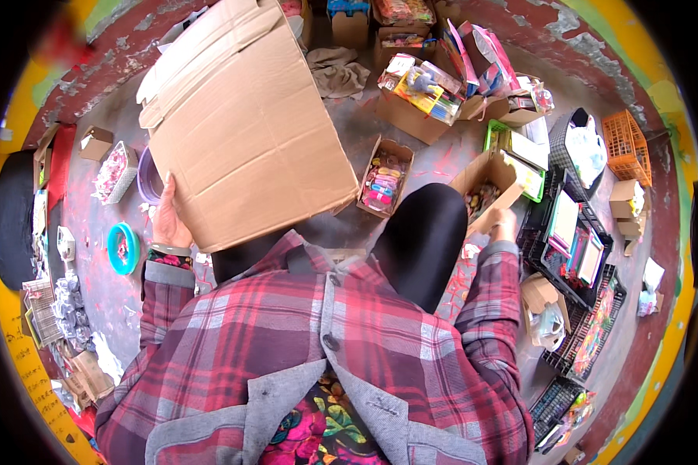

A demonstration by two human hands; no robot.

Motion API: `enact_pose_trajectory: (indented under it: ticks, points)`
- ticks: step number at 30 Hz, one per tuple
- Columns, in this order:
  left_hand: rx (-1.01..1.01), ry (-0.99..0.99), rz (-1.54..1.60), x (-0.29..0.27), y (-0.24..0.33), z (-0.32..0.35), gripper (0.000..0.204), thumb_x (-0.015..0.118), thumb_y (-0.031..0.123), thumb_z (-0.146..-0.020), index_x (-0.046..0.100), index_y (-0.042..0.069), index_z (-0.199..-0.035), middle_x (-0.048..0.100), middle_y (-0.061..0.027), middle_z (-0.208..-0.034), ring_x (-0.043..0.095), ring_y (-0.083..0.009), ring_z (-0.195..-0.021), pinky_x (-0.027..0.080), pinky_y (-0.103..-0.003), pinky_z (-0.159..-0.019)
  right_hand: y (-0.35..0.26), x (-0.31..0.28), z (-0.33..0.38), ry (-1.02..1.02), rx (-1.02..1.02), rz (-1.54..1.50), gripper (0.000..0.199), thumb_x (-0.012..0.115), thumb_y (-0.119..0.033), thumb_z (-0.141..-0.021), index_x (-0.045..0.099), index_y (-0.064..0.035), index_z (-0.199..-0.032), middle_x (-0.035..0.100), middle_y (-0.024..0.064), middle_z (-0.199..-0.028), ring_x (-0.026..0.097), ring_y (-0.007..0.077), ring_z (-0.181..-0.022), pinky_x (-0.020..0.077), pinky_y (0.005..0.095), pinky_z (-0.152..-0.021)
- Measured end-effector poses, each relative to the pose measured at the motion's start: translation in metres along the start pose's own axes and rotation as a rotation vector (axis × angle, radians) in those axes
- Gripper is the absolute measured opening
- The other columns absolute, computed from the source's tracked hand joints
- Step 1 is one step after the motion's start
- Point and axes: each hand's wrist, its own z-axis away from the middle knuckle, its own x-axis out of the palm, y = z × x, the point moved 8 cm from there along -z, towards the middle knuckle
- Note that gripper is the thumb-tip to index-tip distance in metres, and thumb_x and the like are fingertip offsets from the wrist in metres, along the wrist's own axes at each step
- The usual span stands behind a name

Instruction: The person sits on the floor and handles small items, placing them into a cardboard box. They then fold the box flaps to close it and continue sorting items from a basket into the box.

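My left hand (172, 222) is closed on the lower left edge of a big flattened cardboard box (248, 139). The brown sheet tilts up in front of me, its torn flaps at the far end, and hides part of the floor and my left leg. To the right of my raised knee, my right hand (504, 223) grips the near edge of a small open cardboard box (508, 172) with small dark and coloured pieces inside. Between them stands another small carton (386, 194) filled with colourful little items.
Cartons of packaged goods (423, 93) crowd the far side. At right are black plastic crates (578, 256), a green basket (495, 138) and an orange crate (627, 143). A turquoise basin (122, 248), a purple tub (149, 177) and a patterned bin (122, 174) sit at left.
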Motion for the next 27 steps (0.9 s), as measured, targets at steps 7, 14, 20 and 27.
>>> enact_pose_trajectory:
  ticks: [7,14,20,27]
  points:
    - [0.178,0.263,-0.205,-0.015,0.007,0.021,0.043,0.064,0.024,-0.082,0.050,0.005,-0.119,0.057,-0.0048,-0.114,0.053,-0.0196,-0.106,0.041,-0.036,-0.092,-0.051,0.105,0.024,-0.217,-0.514,0.877,0.014,0.060,-0.016,-0.072,0.067,-0.0179,-0.083,0.066,0.0073,-0.084,0.064,0.0241,-0.075,0.0520,0.0360,-0.061]
    - [0.238,0.321,-0.179,-0.022,0.004,0.033,0.040,0.061,0.025,-0.084,0.053,0.003,-0.116,0.057,-0.0054,-0.115,0.053,-0.0169,-0.105,0.041,-0.031,-0.091,-0.008,0.060,0.043,-0.176,0.472,-0.418,0.040,0.064,-0.016,-0.068,0.054,-0.0017,-0.103,0.062,0.0195,-0.090,0.061,0.0314,-0.077,0.0487,0.0378,-0.064]
    - [0.222,0.298,-0.113,-0.016,-0.005,0.044,0.043,0.063,0.029,-0.082,0.054,0.001,-0.115,0.058,-0.0066,-0.112,0.054,-0.0177,-0.103,0.040,-0.031,-0.090,-0.228,-0.054,0.071,0.107,-0.361,-0.672,0.034,0.055,-0.015,-0.084,0.053,0.0039,-0.113,0.059,0.0137,-0.110,0.056,0.0217,-0.100,0.0412,0.0302,-0.088]
    - [0.089,0.014,-0.101,0.027,-0.026,0.023,0.045,0.058,0.030,-0.086,0.050,-0.001,-0.118,0.057,-0.0102,-0.115,0.055,-0.0214,-0.104,0.042,-0.036,-0.091,-0.449,-0.097,0.264,-0.956,-0.410,-1.255,0.047,0.050,-0.036,-0.090,0.047,-0.0009,-0.121,0.056,0.0116,-0.114,0.055,0.0194,-0.101,0.0453,0.0301,-0.078]
